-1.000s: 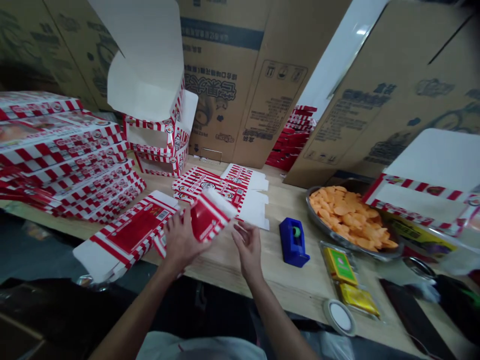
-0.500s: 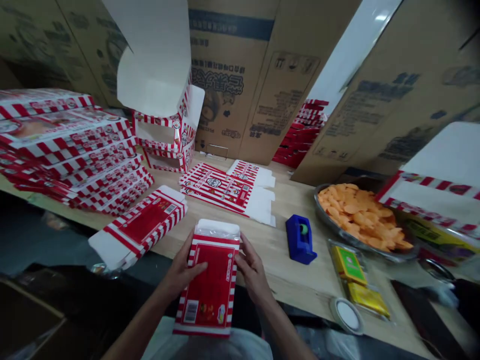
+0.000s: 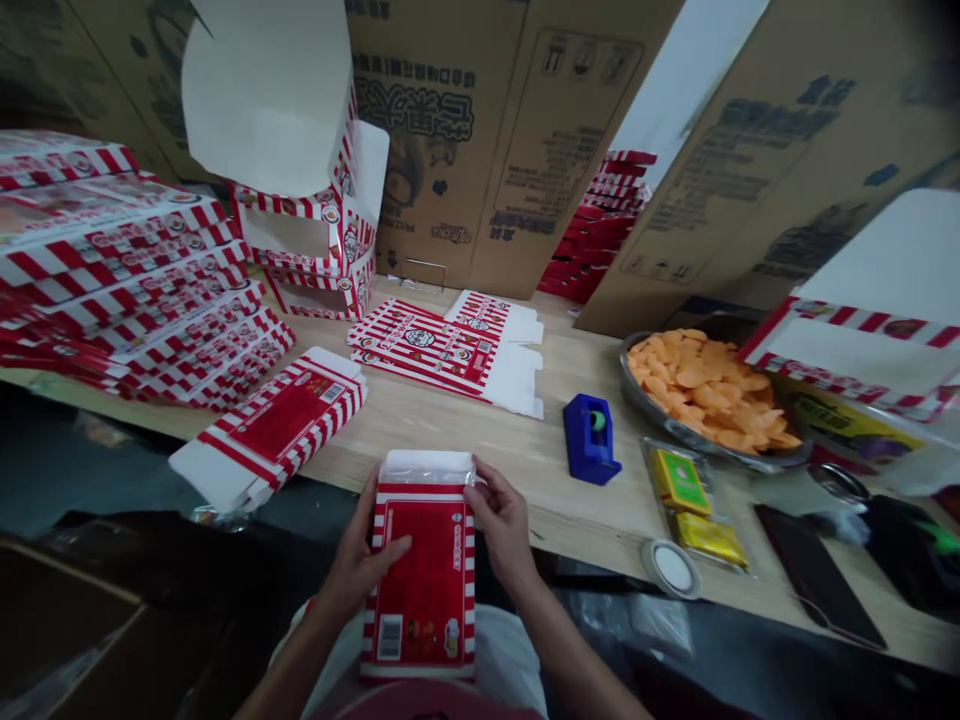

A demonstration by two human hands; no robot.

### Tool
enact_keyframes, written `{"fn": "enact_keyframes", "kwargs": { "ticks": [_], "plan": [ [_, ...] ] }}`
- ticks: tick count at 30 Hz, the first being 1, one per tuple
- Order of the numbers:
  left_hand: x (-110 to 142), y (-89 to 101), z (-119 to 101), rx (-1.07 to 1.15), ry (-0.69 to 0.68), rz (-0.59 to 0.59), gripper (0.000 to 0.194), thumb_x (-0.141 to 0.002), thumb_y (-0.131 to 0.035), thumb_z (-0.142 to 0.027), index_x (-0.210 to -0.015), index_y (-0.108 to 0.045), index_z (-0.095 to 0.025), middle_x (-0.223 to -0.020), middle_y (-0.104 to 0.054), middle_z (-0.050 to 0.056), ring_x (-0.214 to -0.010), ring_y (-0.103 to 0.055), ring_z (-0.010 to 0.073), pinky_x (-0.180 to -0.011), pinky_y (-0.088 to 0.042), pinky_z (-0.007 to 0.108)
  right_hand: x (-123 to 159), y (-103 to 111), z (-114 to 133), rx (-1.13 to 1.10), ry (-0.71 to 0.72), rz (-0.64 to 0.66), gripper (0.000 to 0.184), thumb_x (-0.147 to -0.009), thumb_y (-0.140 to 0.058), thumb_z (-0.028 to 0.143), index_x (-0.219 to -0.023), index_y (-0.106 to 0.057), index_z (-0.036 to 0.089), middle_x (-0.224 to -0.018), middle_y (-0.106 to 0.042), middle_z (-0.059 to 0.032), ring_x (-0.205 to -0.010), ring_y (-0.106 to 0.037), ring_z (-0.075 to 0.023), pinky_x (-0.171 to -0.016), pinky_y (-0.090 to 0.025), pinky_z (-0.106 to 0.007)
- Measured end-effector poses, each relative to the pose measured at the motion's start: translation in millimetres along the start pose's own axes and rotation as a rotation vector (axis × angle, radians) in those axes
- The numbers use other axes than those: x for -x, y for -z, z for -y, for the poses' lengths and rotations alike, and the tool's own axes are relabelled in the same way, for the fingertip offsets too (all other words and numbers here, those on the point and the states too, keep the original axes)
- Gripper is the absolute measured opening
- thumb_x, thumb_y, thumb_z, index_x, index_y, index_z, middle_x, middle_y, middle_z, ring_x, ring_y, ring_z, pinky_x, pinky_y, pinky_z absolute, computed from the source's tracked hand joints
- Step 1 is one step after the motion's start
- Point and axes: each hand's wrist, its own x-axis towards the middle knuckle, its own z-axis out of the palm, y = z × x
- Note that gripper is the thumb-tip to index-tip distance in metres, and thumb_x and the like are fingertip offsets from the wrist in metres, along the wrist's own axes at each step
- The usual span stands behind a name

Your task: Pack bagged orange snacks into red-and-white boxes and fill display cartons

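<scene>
A red box with red-and-white striped edges [image 3: 424,590] stands tilted before my body, its white end flap raised at the far end. Clear plastic shows just under that flap. My left hand [image 3: 365,565] grips the box's left side, thumb laid across its red face. At the upper right corner, my right hand [image 3: 501,515] pinches the edge by the flap between thumb and fingers. To the left on the table lies a similar box [image 3: 277,425] with its white end flap out. Beyond are flat striped cartons [image 3: 427,345].
Many striped boxes [image 3: 150,260] are stacked at left, with open boxes [image 3: 300,235] beside them. On the right are a blue tape dispenser [image 3: 591,440], a bowl of orange chips [image 3: 709,390], yellow packets [image 3: 697,510] and a tape roll [image 3: 671,568]. Cardboard [image 3: 480,150] walls the back.
The view has shifted, so the table's things sit higher and mostly further left. My right thumb has moved up to the box's top corner; my left hand keeps its hold.
</scene>
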Motion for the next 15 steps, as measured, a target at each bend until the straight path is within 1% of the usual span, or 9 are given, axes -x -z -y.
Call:
{"fn": "enact_keyframes", "kwargs": {
  "ticks": [2, 4, 6, 8, 10, 12, 14, 15],
  "plan": [
    [2, 1.5, -1, 0.02, 0.003, 0.016, 0.097, -0.071, -0.073, -0.033, -0.148, -0.015, -0.028, -0.144, -0.044, 0.01, -0.128, -0.045, 0.0316, -0.101, -0.044, 0.041, 9, -1, -3, 0.02, -0.009, 0.04, 0.052, -0.073, -0.072, 0.036, -0.122, -0.059, 0.023, -0.11, -0.069, -0.0065, -0.092, -0.066, -0.0224, -0.083, -0.053, -0.037],
    [2, 4.3, 0, 0.035, 0.012, 0.04, 0.097, -0.069, -0.074, -0.032, -0.148, -0.017, -0.028, -0.141, -0.046, 0.011, -0.123, -0.05, 0.0316, -0.098, -0.047, 0.042, 15, -2, -5, 0.096, 0.022, 0.042, 0.053, -0.076, -0.07, 0.037, -0.125, -0.057, 0.025, -0.116, -0.067, -0.0059, -0.099, -0.064, -0.0229, -0.087, -0.052, -0.038],
    [1, 7.6, 2, 0.036, 0.017, 0.075, 0.096, -0.066, -0.076, -0.03, -0.145, -0.021, -0.028, -0.137, -0.049, 0.012, -0.117, -0.055, 0.0304, -0.094, -0.049, 0.042, 18, -2, -7, 0.201, 0.081, 0.019, 0.048, -0.079, -0.066, 0.038, -0.124, -0.058, 0.025, -0.121, -0.064, -0.0061, -0.107, -0.06, -0.0235, -0.093, -0.048, -0.038],
    [0, 10.9, 3, 0.025, 0.019, 0.116, 0.092, -0.064, -0.078, -0.03, -0.141, -0.028, -0.028, -0.129, -0.055, 0.01, -0.109, -0.059, 0.0278, -0.09, -0.051, 0.04, 18, -1, -9, 0.296, 0.137, 0.018, 0.038, -0.081, -0.064, 0.038, -0.115, -0.064, 0.024, -0.119, -0.064, -0.0063, -0.111, -0.057, -0.0237, -0.098, -0.043, -0.038],
    [-3, 13.6, 2, -0.015, 0.023, 0.143, 0.078, -0.067, -0.075, -0.034, -0.134, -0.036, -0.026, -0.118, -0.06, 0.008, -0.099, -0.062, 0.0241, -0.085, -0.052, 0.036, 15, 1, -9, 0.354, 0.164, 0.064, 0.026, -0.083, -0.061, 0.038, -0.103, -0.067, 0.023, -0.107, -0.067, -0.0058, -0.102, -0.06, -0.0224, -0.093, -0.044, -0.036],
    [-7, 15.9, -2, -0.11, -0.003, 0.136, 0.053, -0.075, -0.066, -0.039, -0.122, -0.046, -0.023, -0.106, -0.063, 0.005, -0.091, -0.062, 0.0204, -0.08, -0.052, 0.033, 11, 1, -7, 0.387, 0.185, 0.126, 0.019, -0.085, -0.057, 0.037, -0.091, -0.068, 0.022, -0.092, -0.067, -0.0042, -0.089, -0.06, -0.0203, -0.083, -0.046, -0.033],
    [-12, 17.3, -7, -0.223, -0.09, 0.108, 0.03, -0.083, -0.056, -0.041, -0.105, -0.056, -0.02, -0.104, -0.062, 0.006, -0.093, -0.059, 0.0195, -0.083, -0.049, 0.031, 8, 0, -6, 0.409, 0.222, 0.163, 0.019, -0.087, -0.055, 0.035, -0.082, -0.067, 0.022, -0.084, -0.063, -0.0031, -0.084, -0.058, -0.019, -0.078, -0.045, -0.031],
    [-16, 17.4, -10, -0.261, -0.146, 0.09, 0.023, -0.085, -0.054, -0.039, -0.095, -0.059, -0.019, -0.106, -0.061, 0.006, -0.098, -0.057, 0.0198, -0.087, -0.046, 0.031, 7, -1, -6, 0.414, 0.241, 0.166, 0.02, -0.087, -0.055, 0.035, -0.077, -0.066, 0.022, -0.083, -0.062, -0.0028, -0.083, -0.057, -0.0185, -0.077, -0.044, -0.03]
  ]
}}
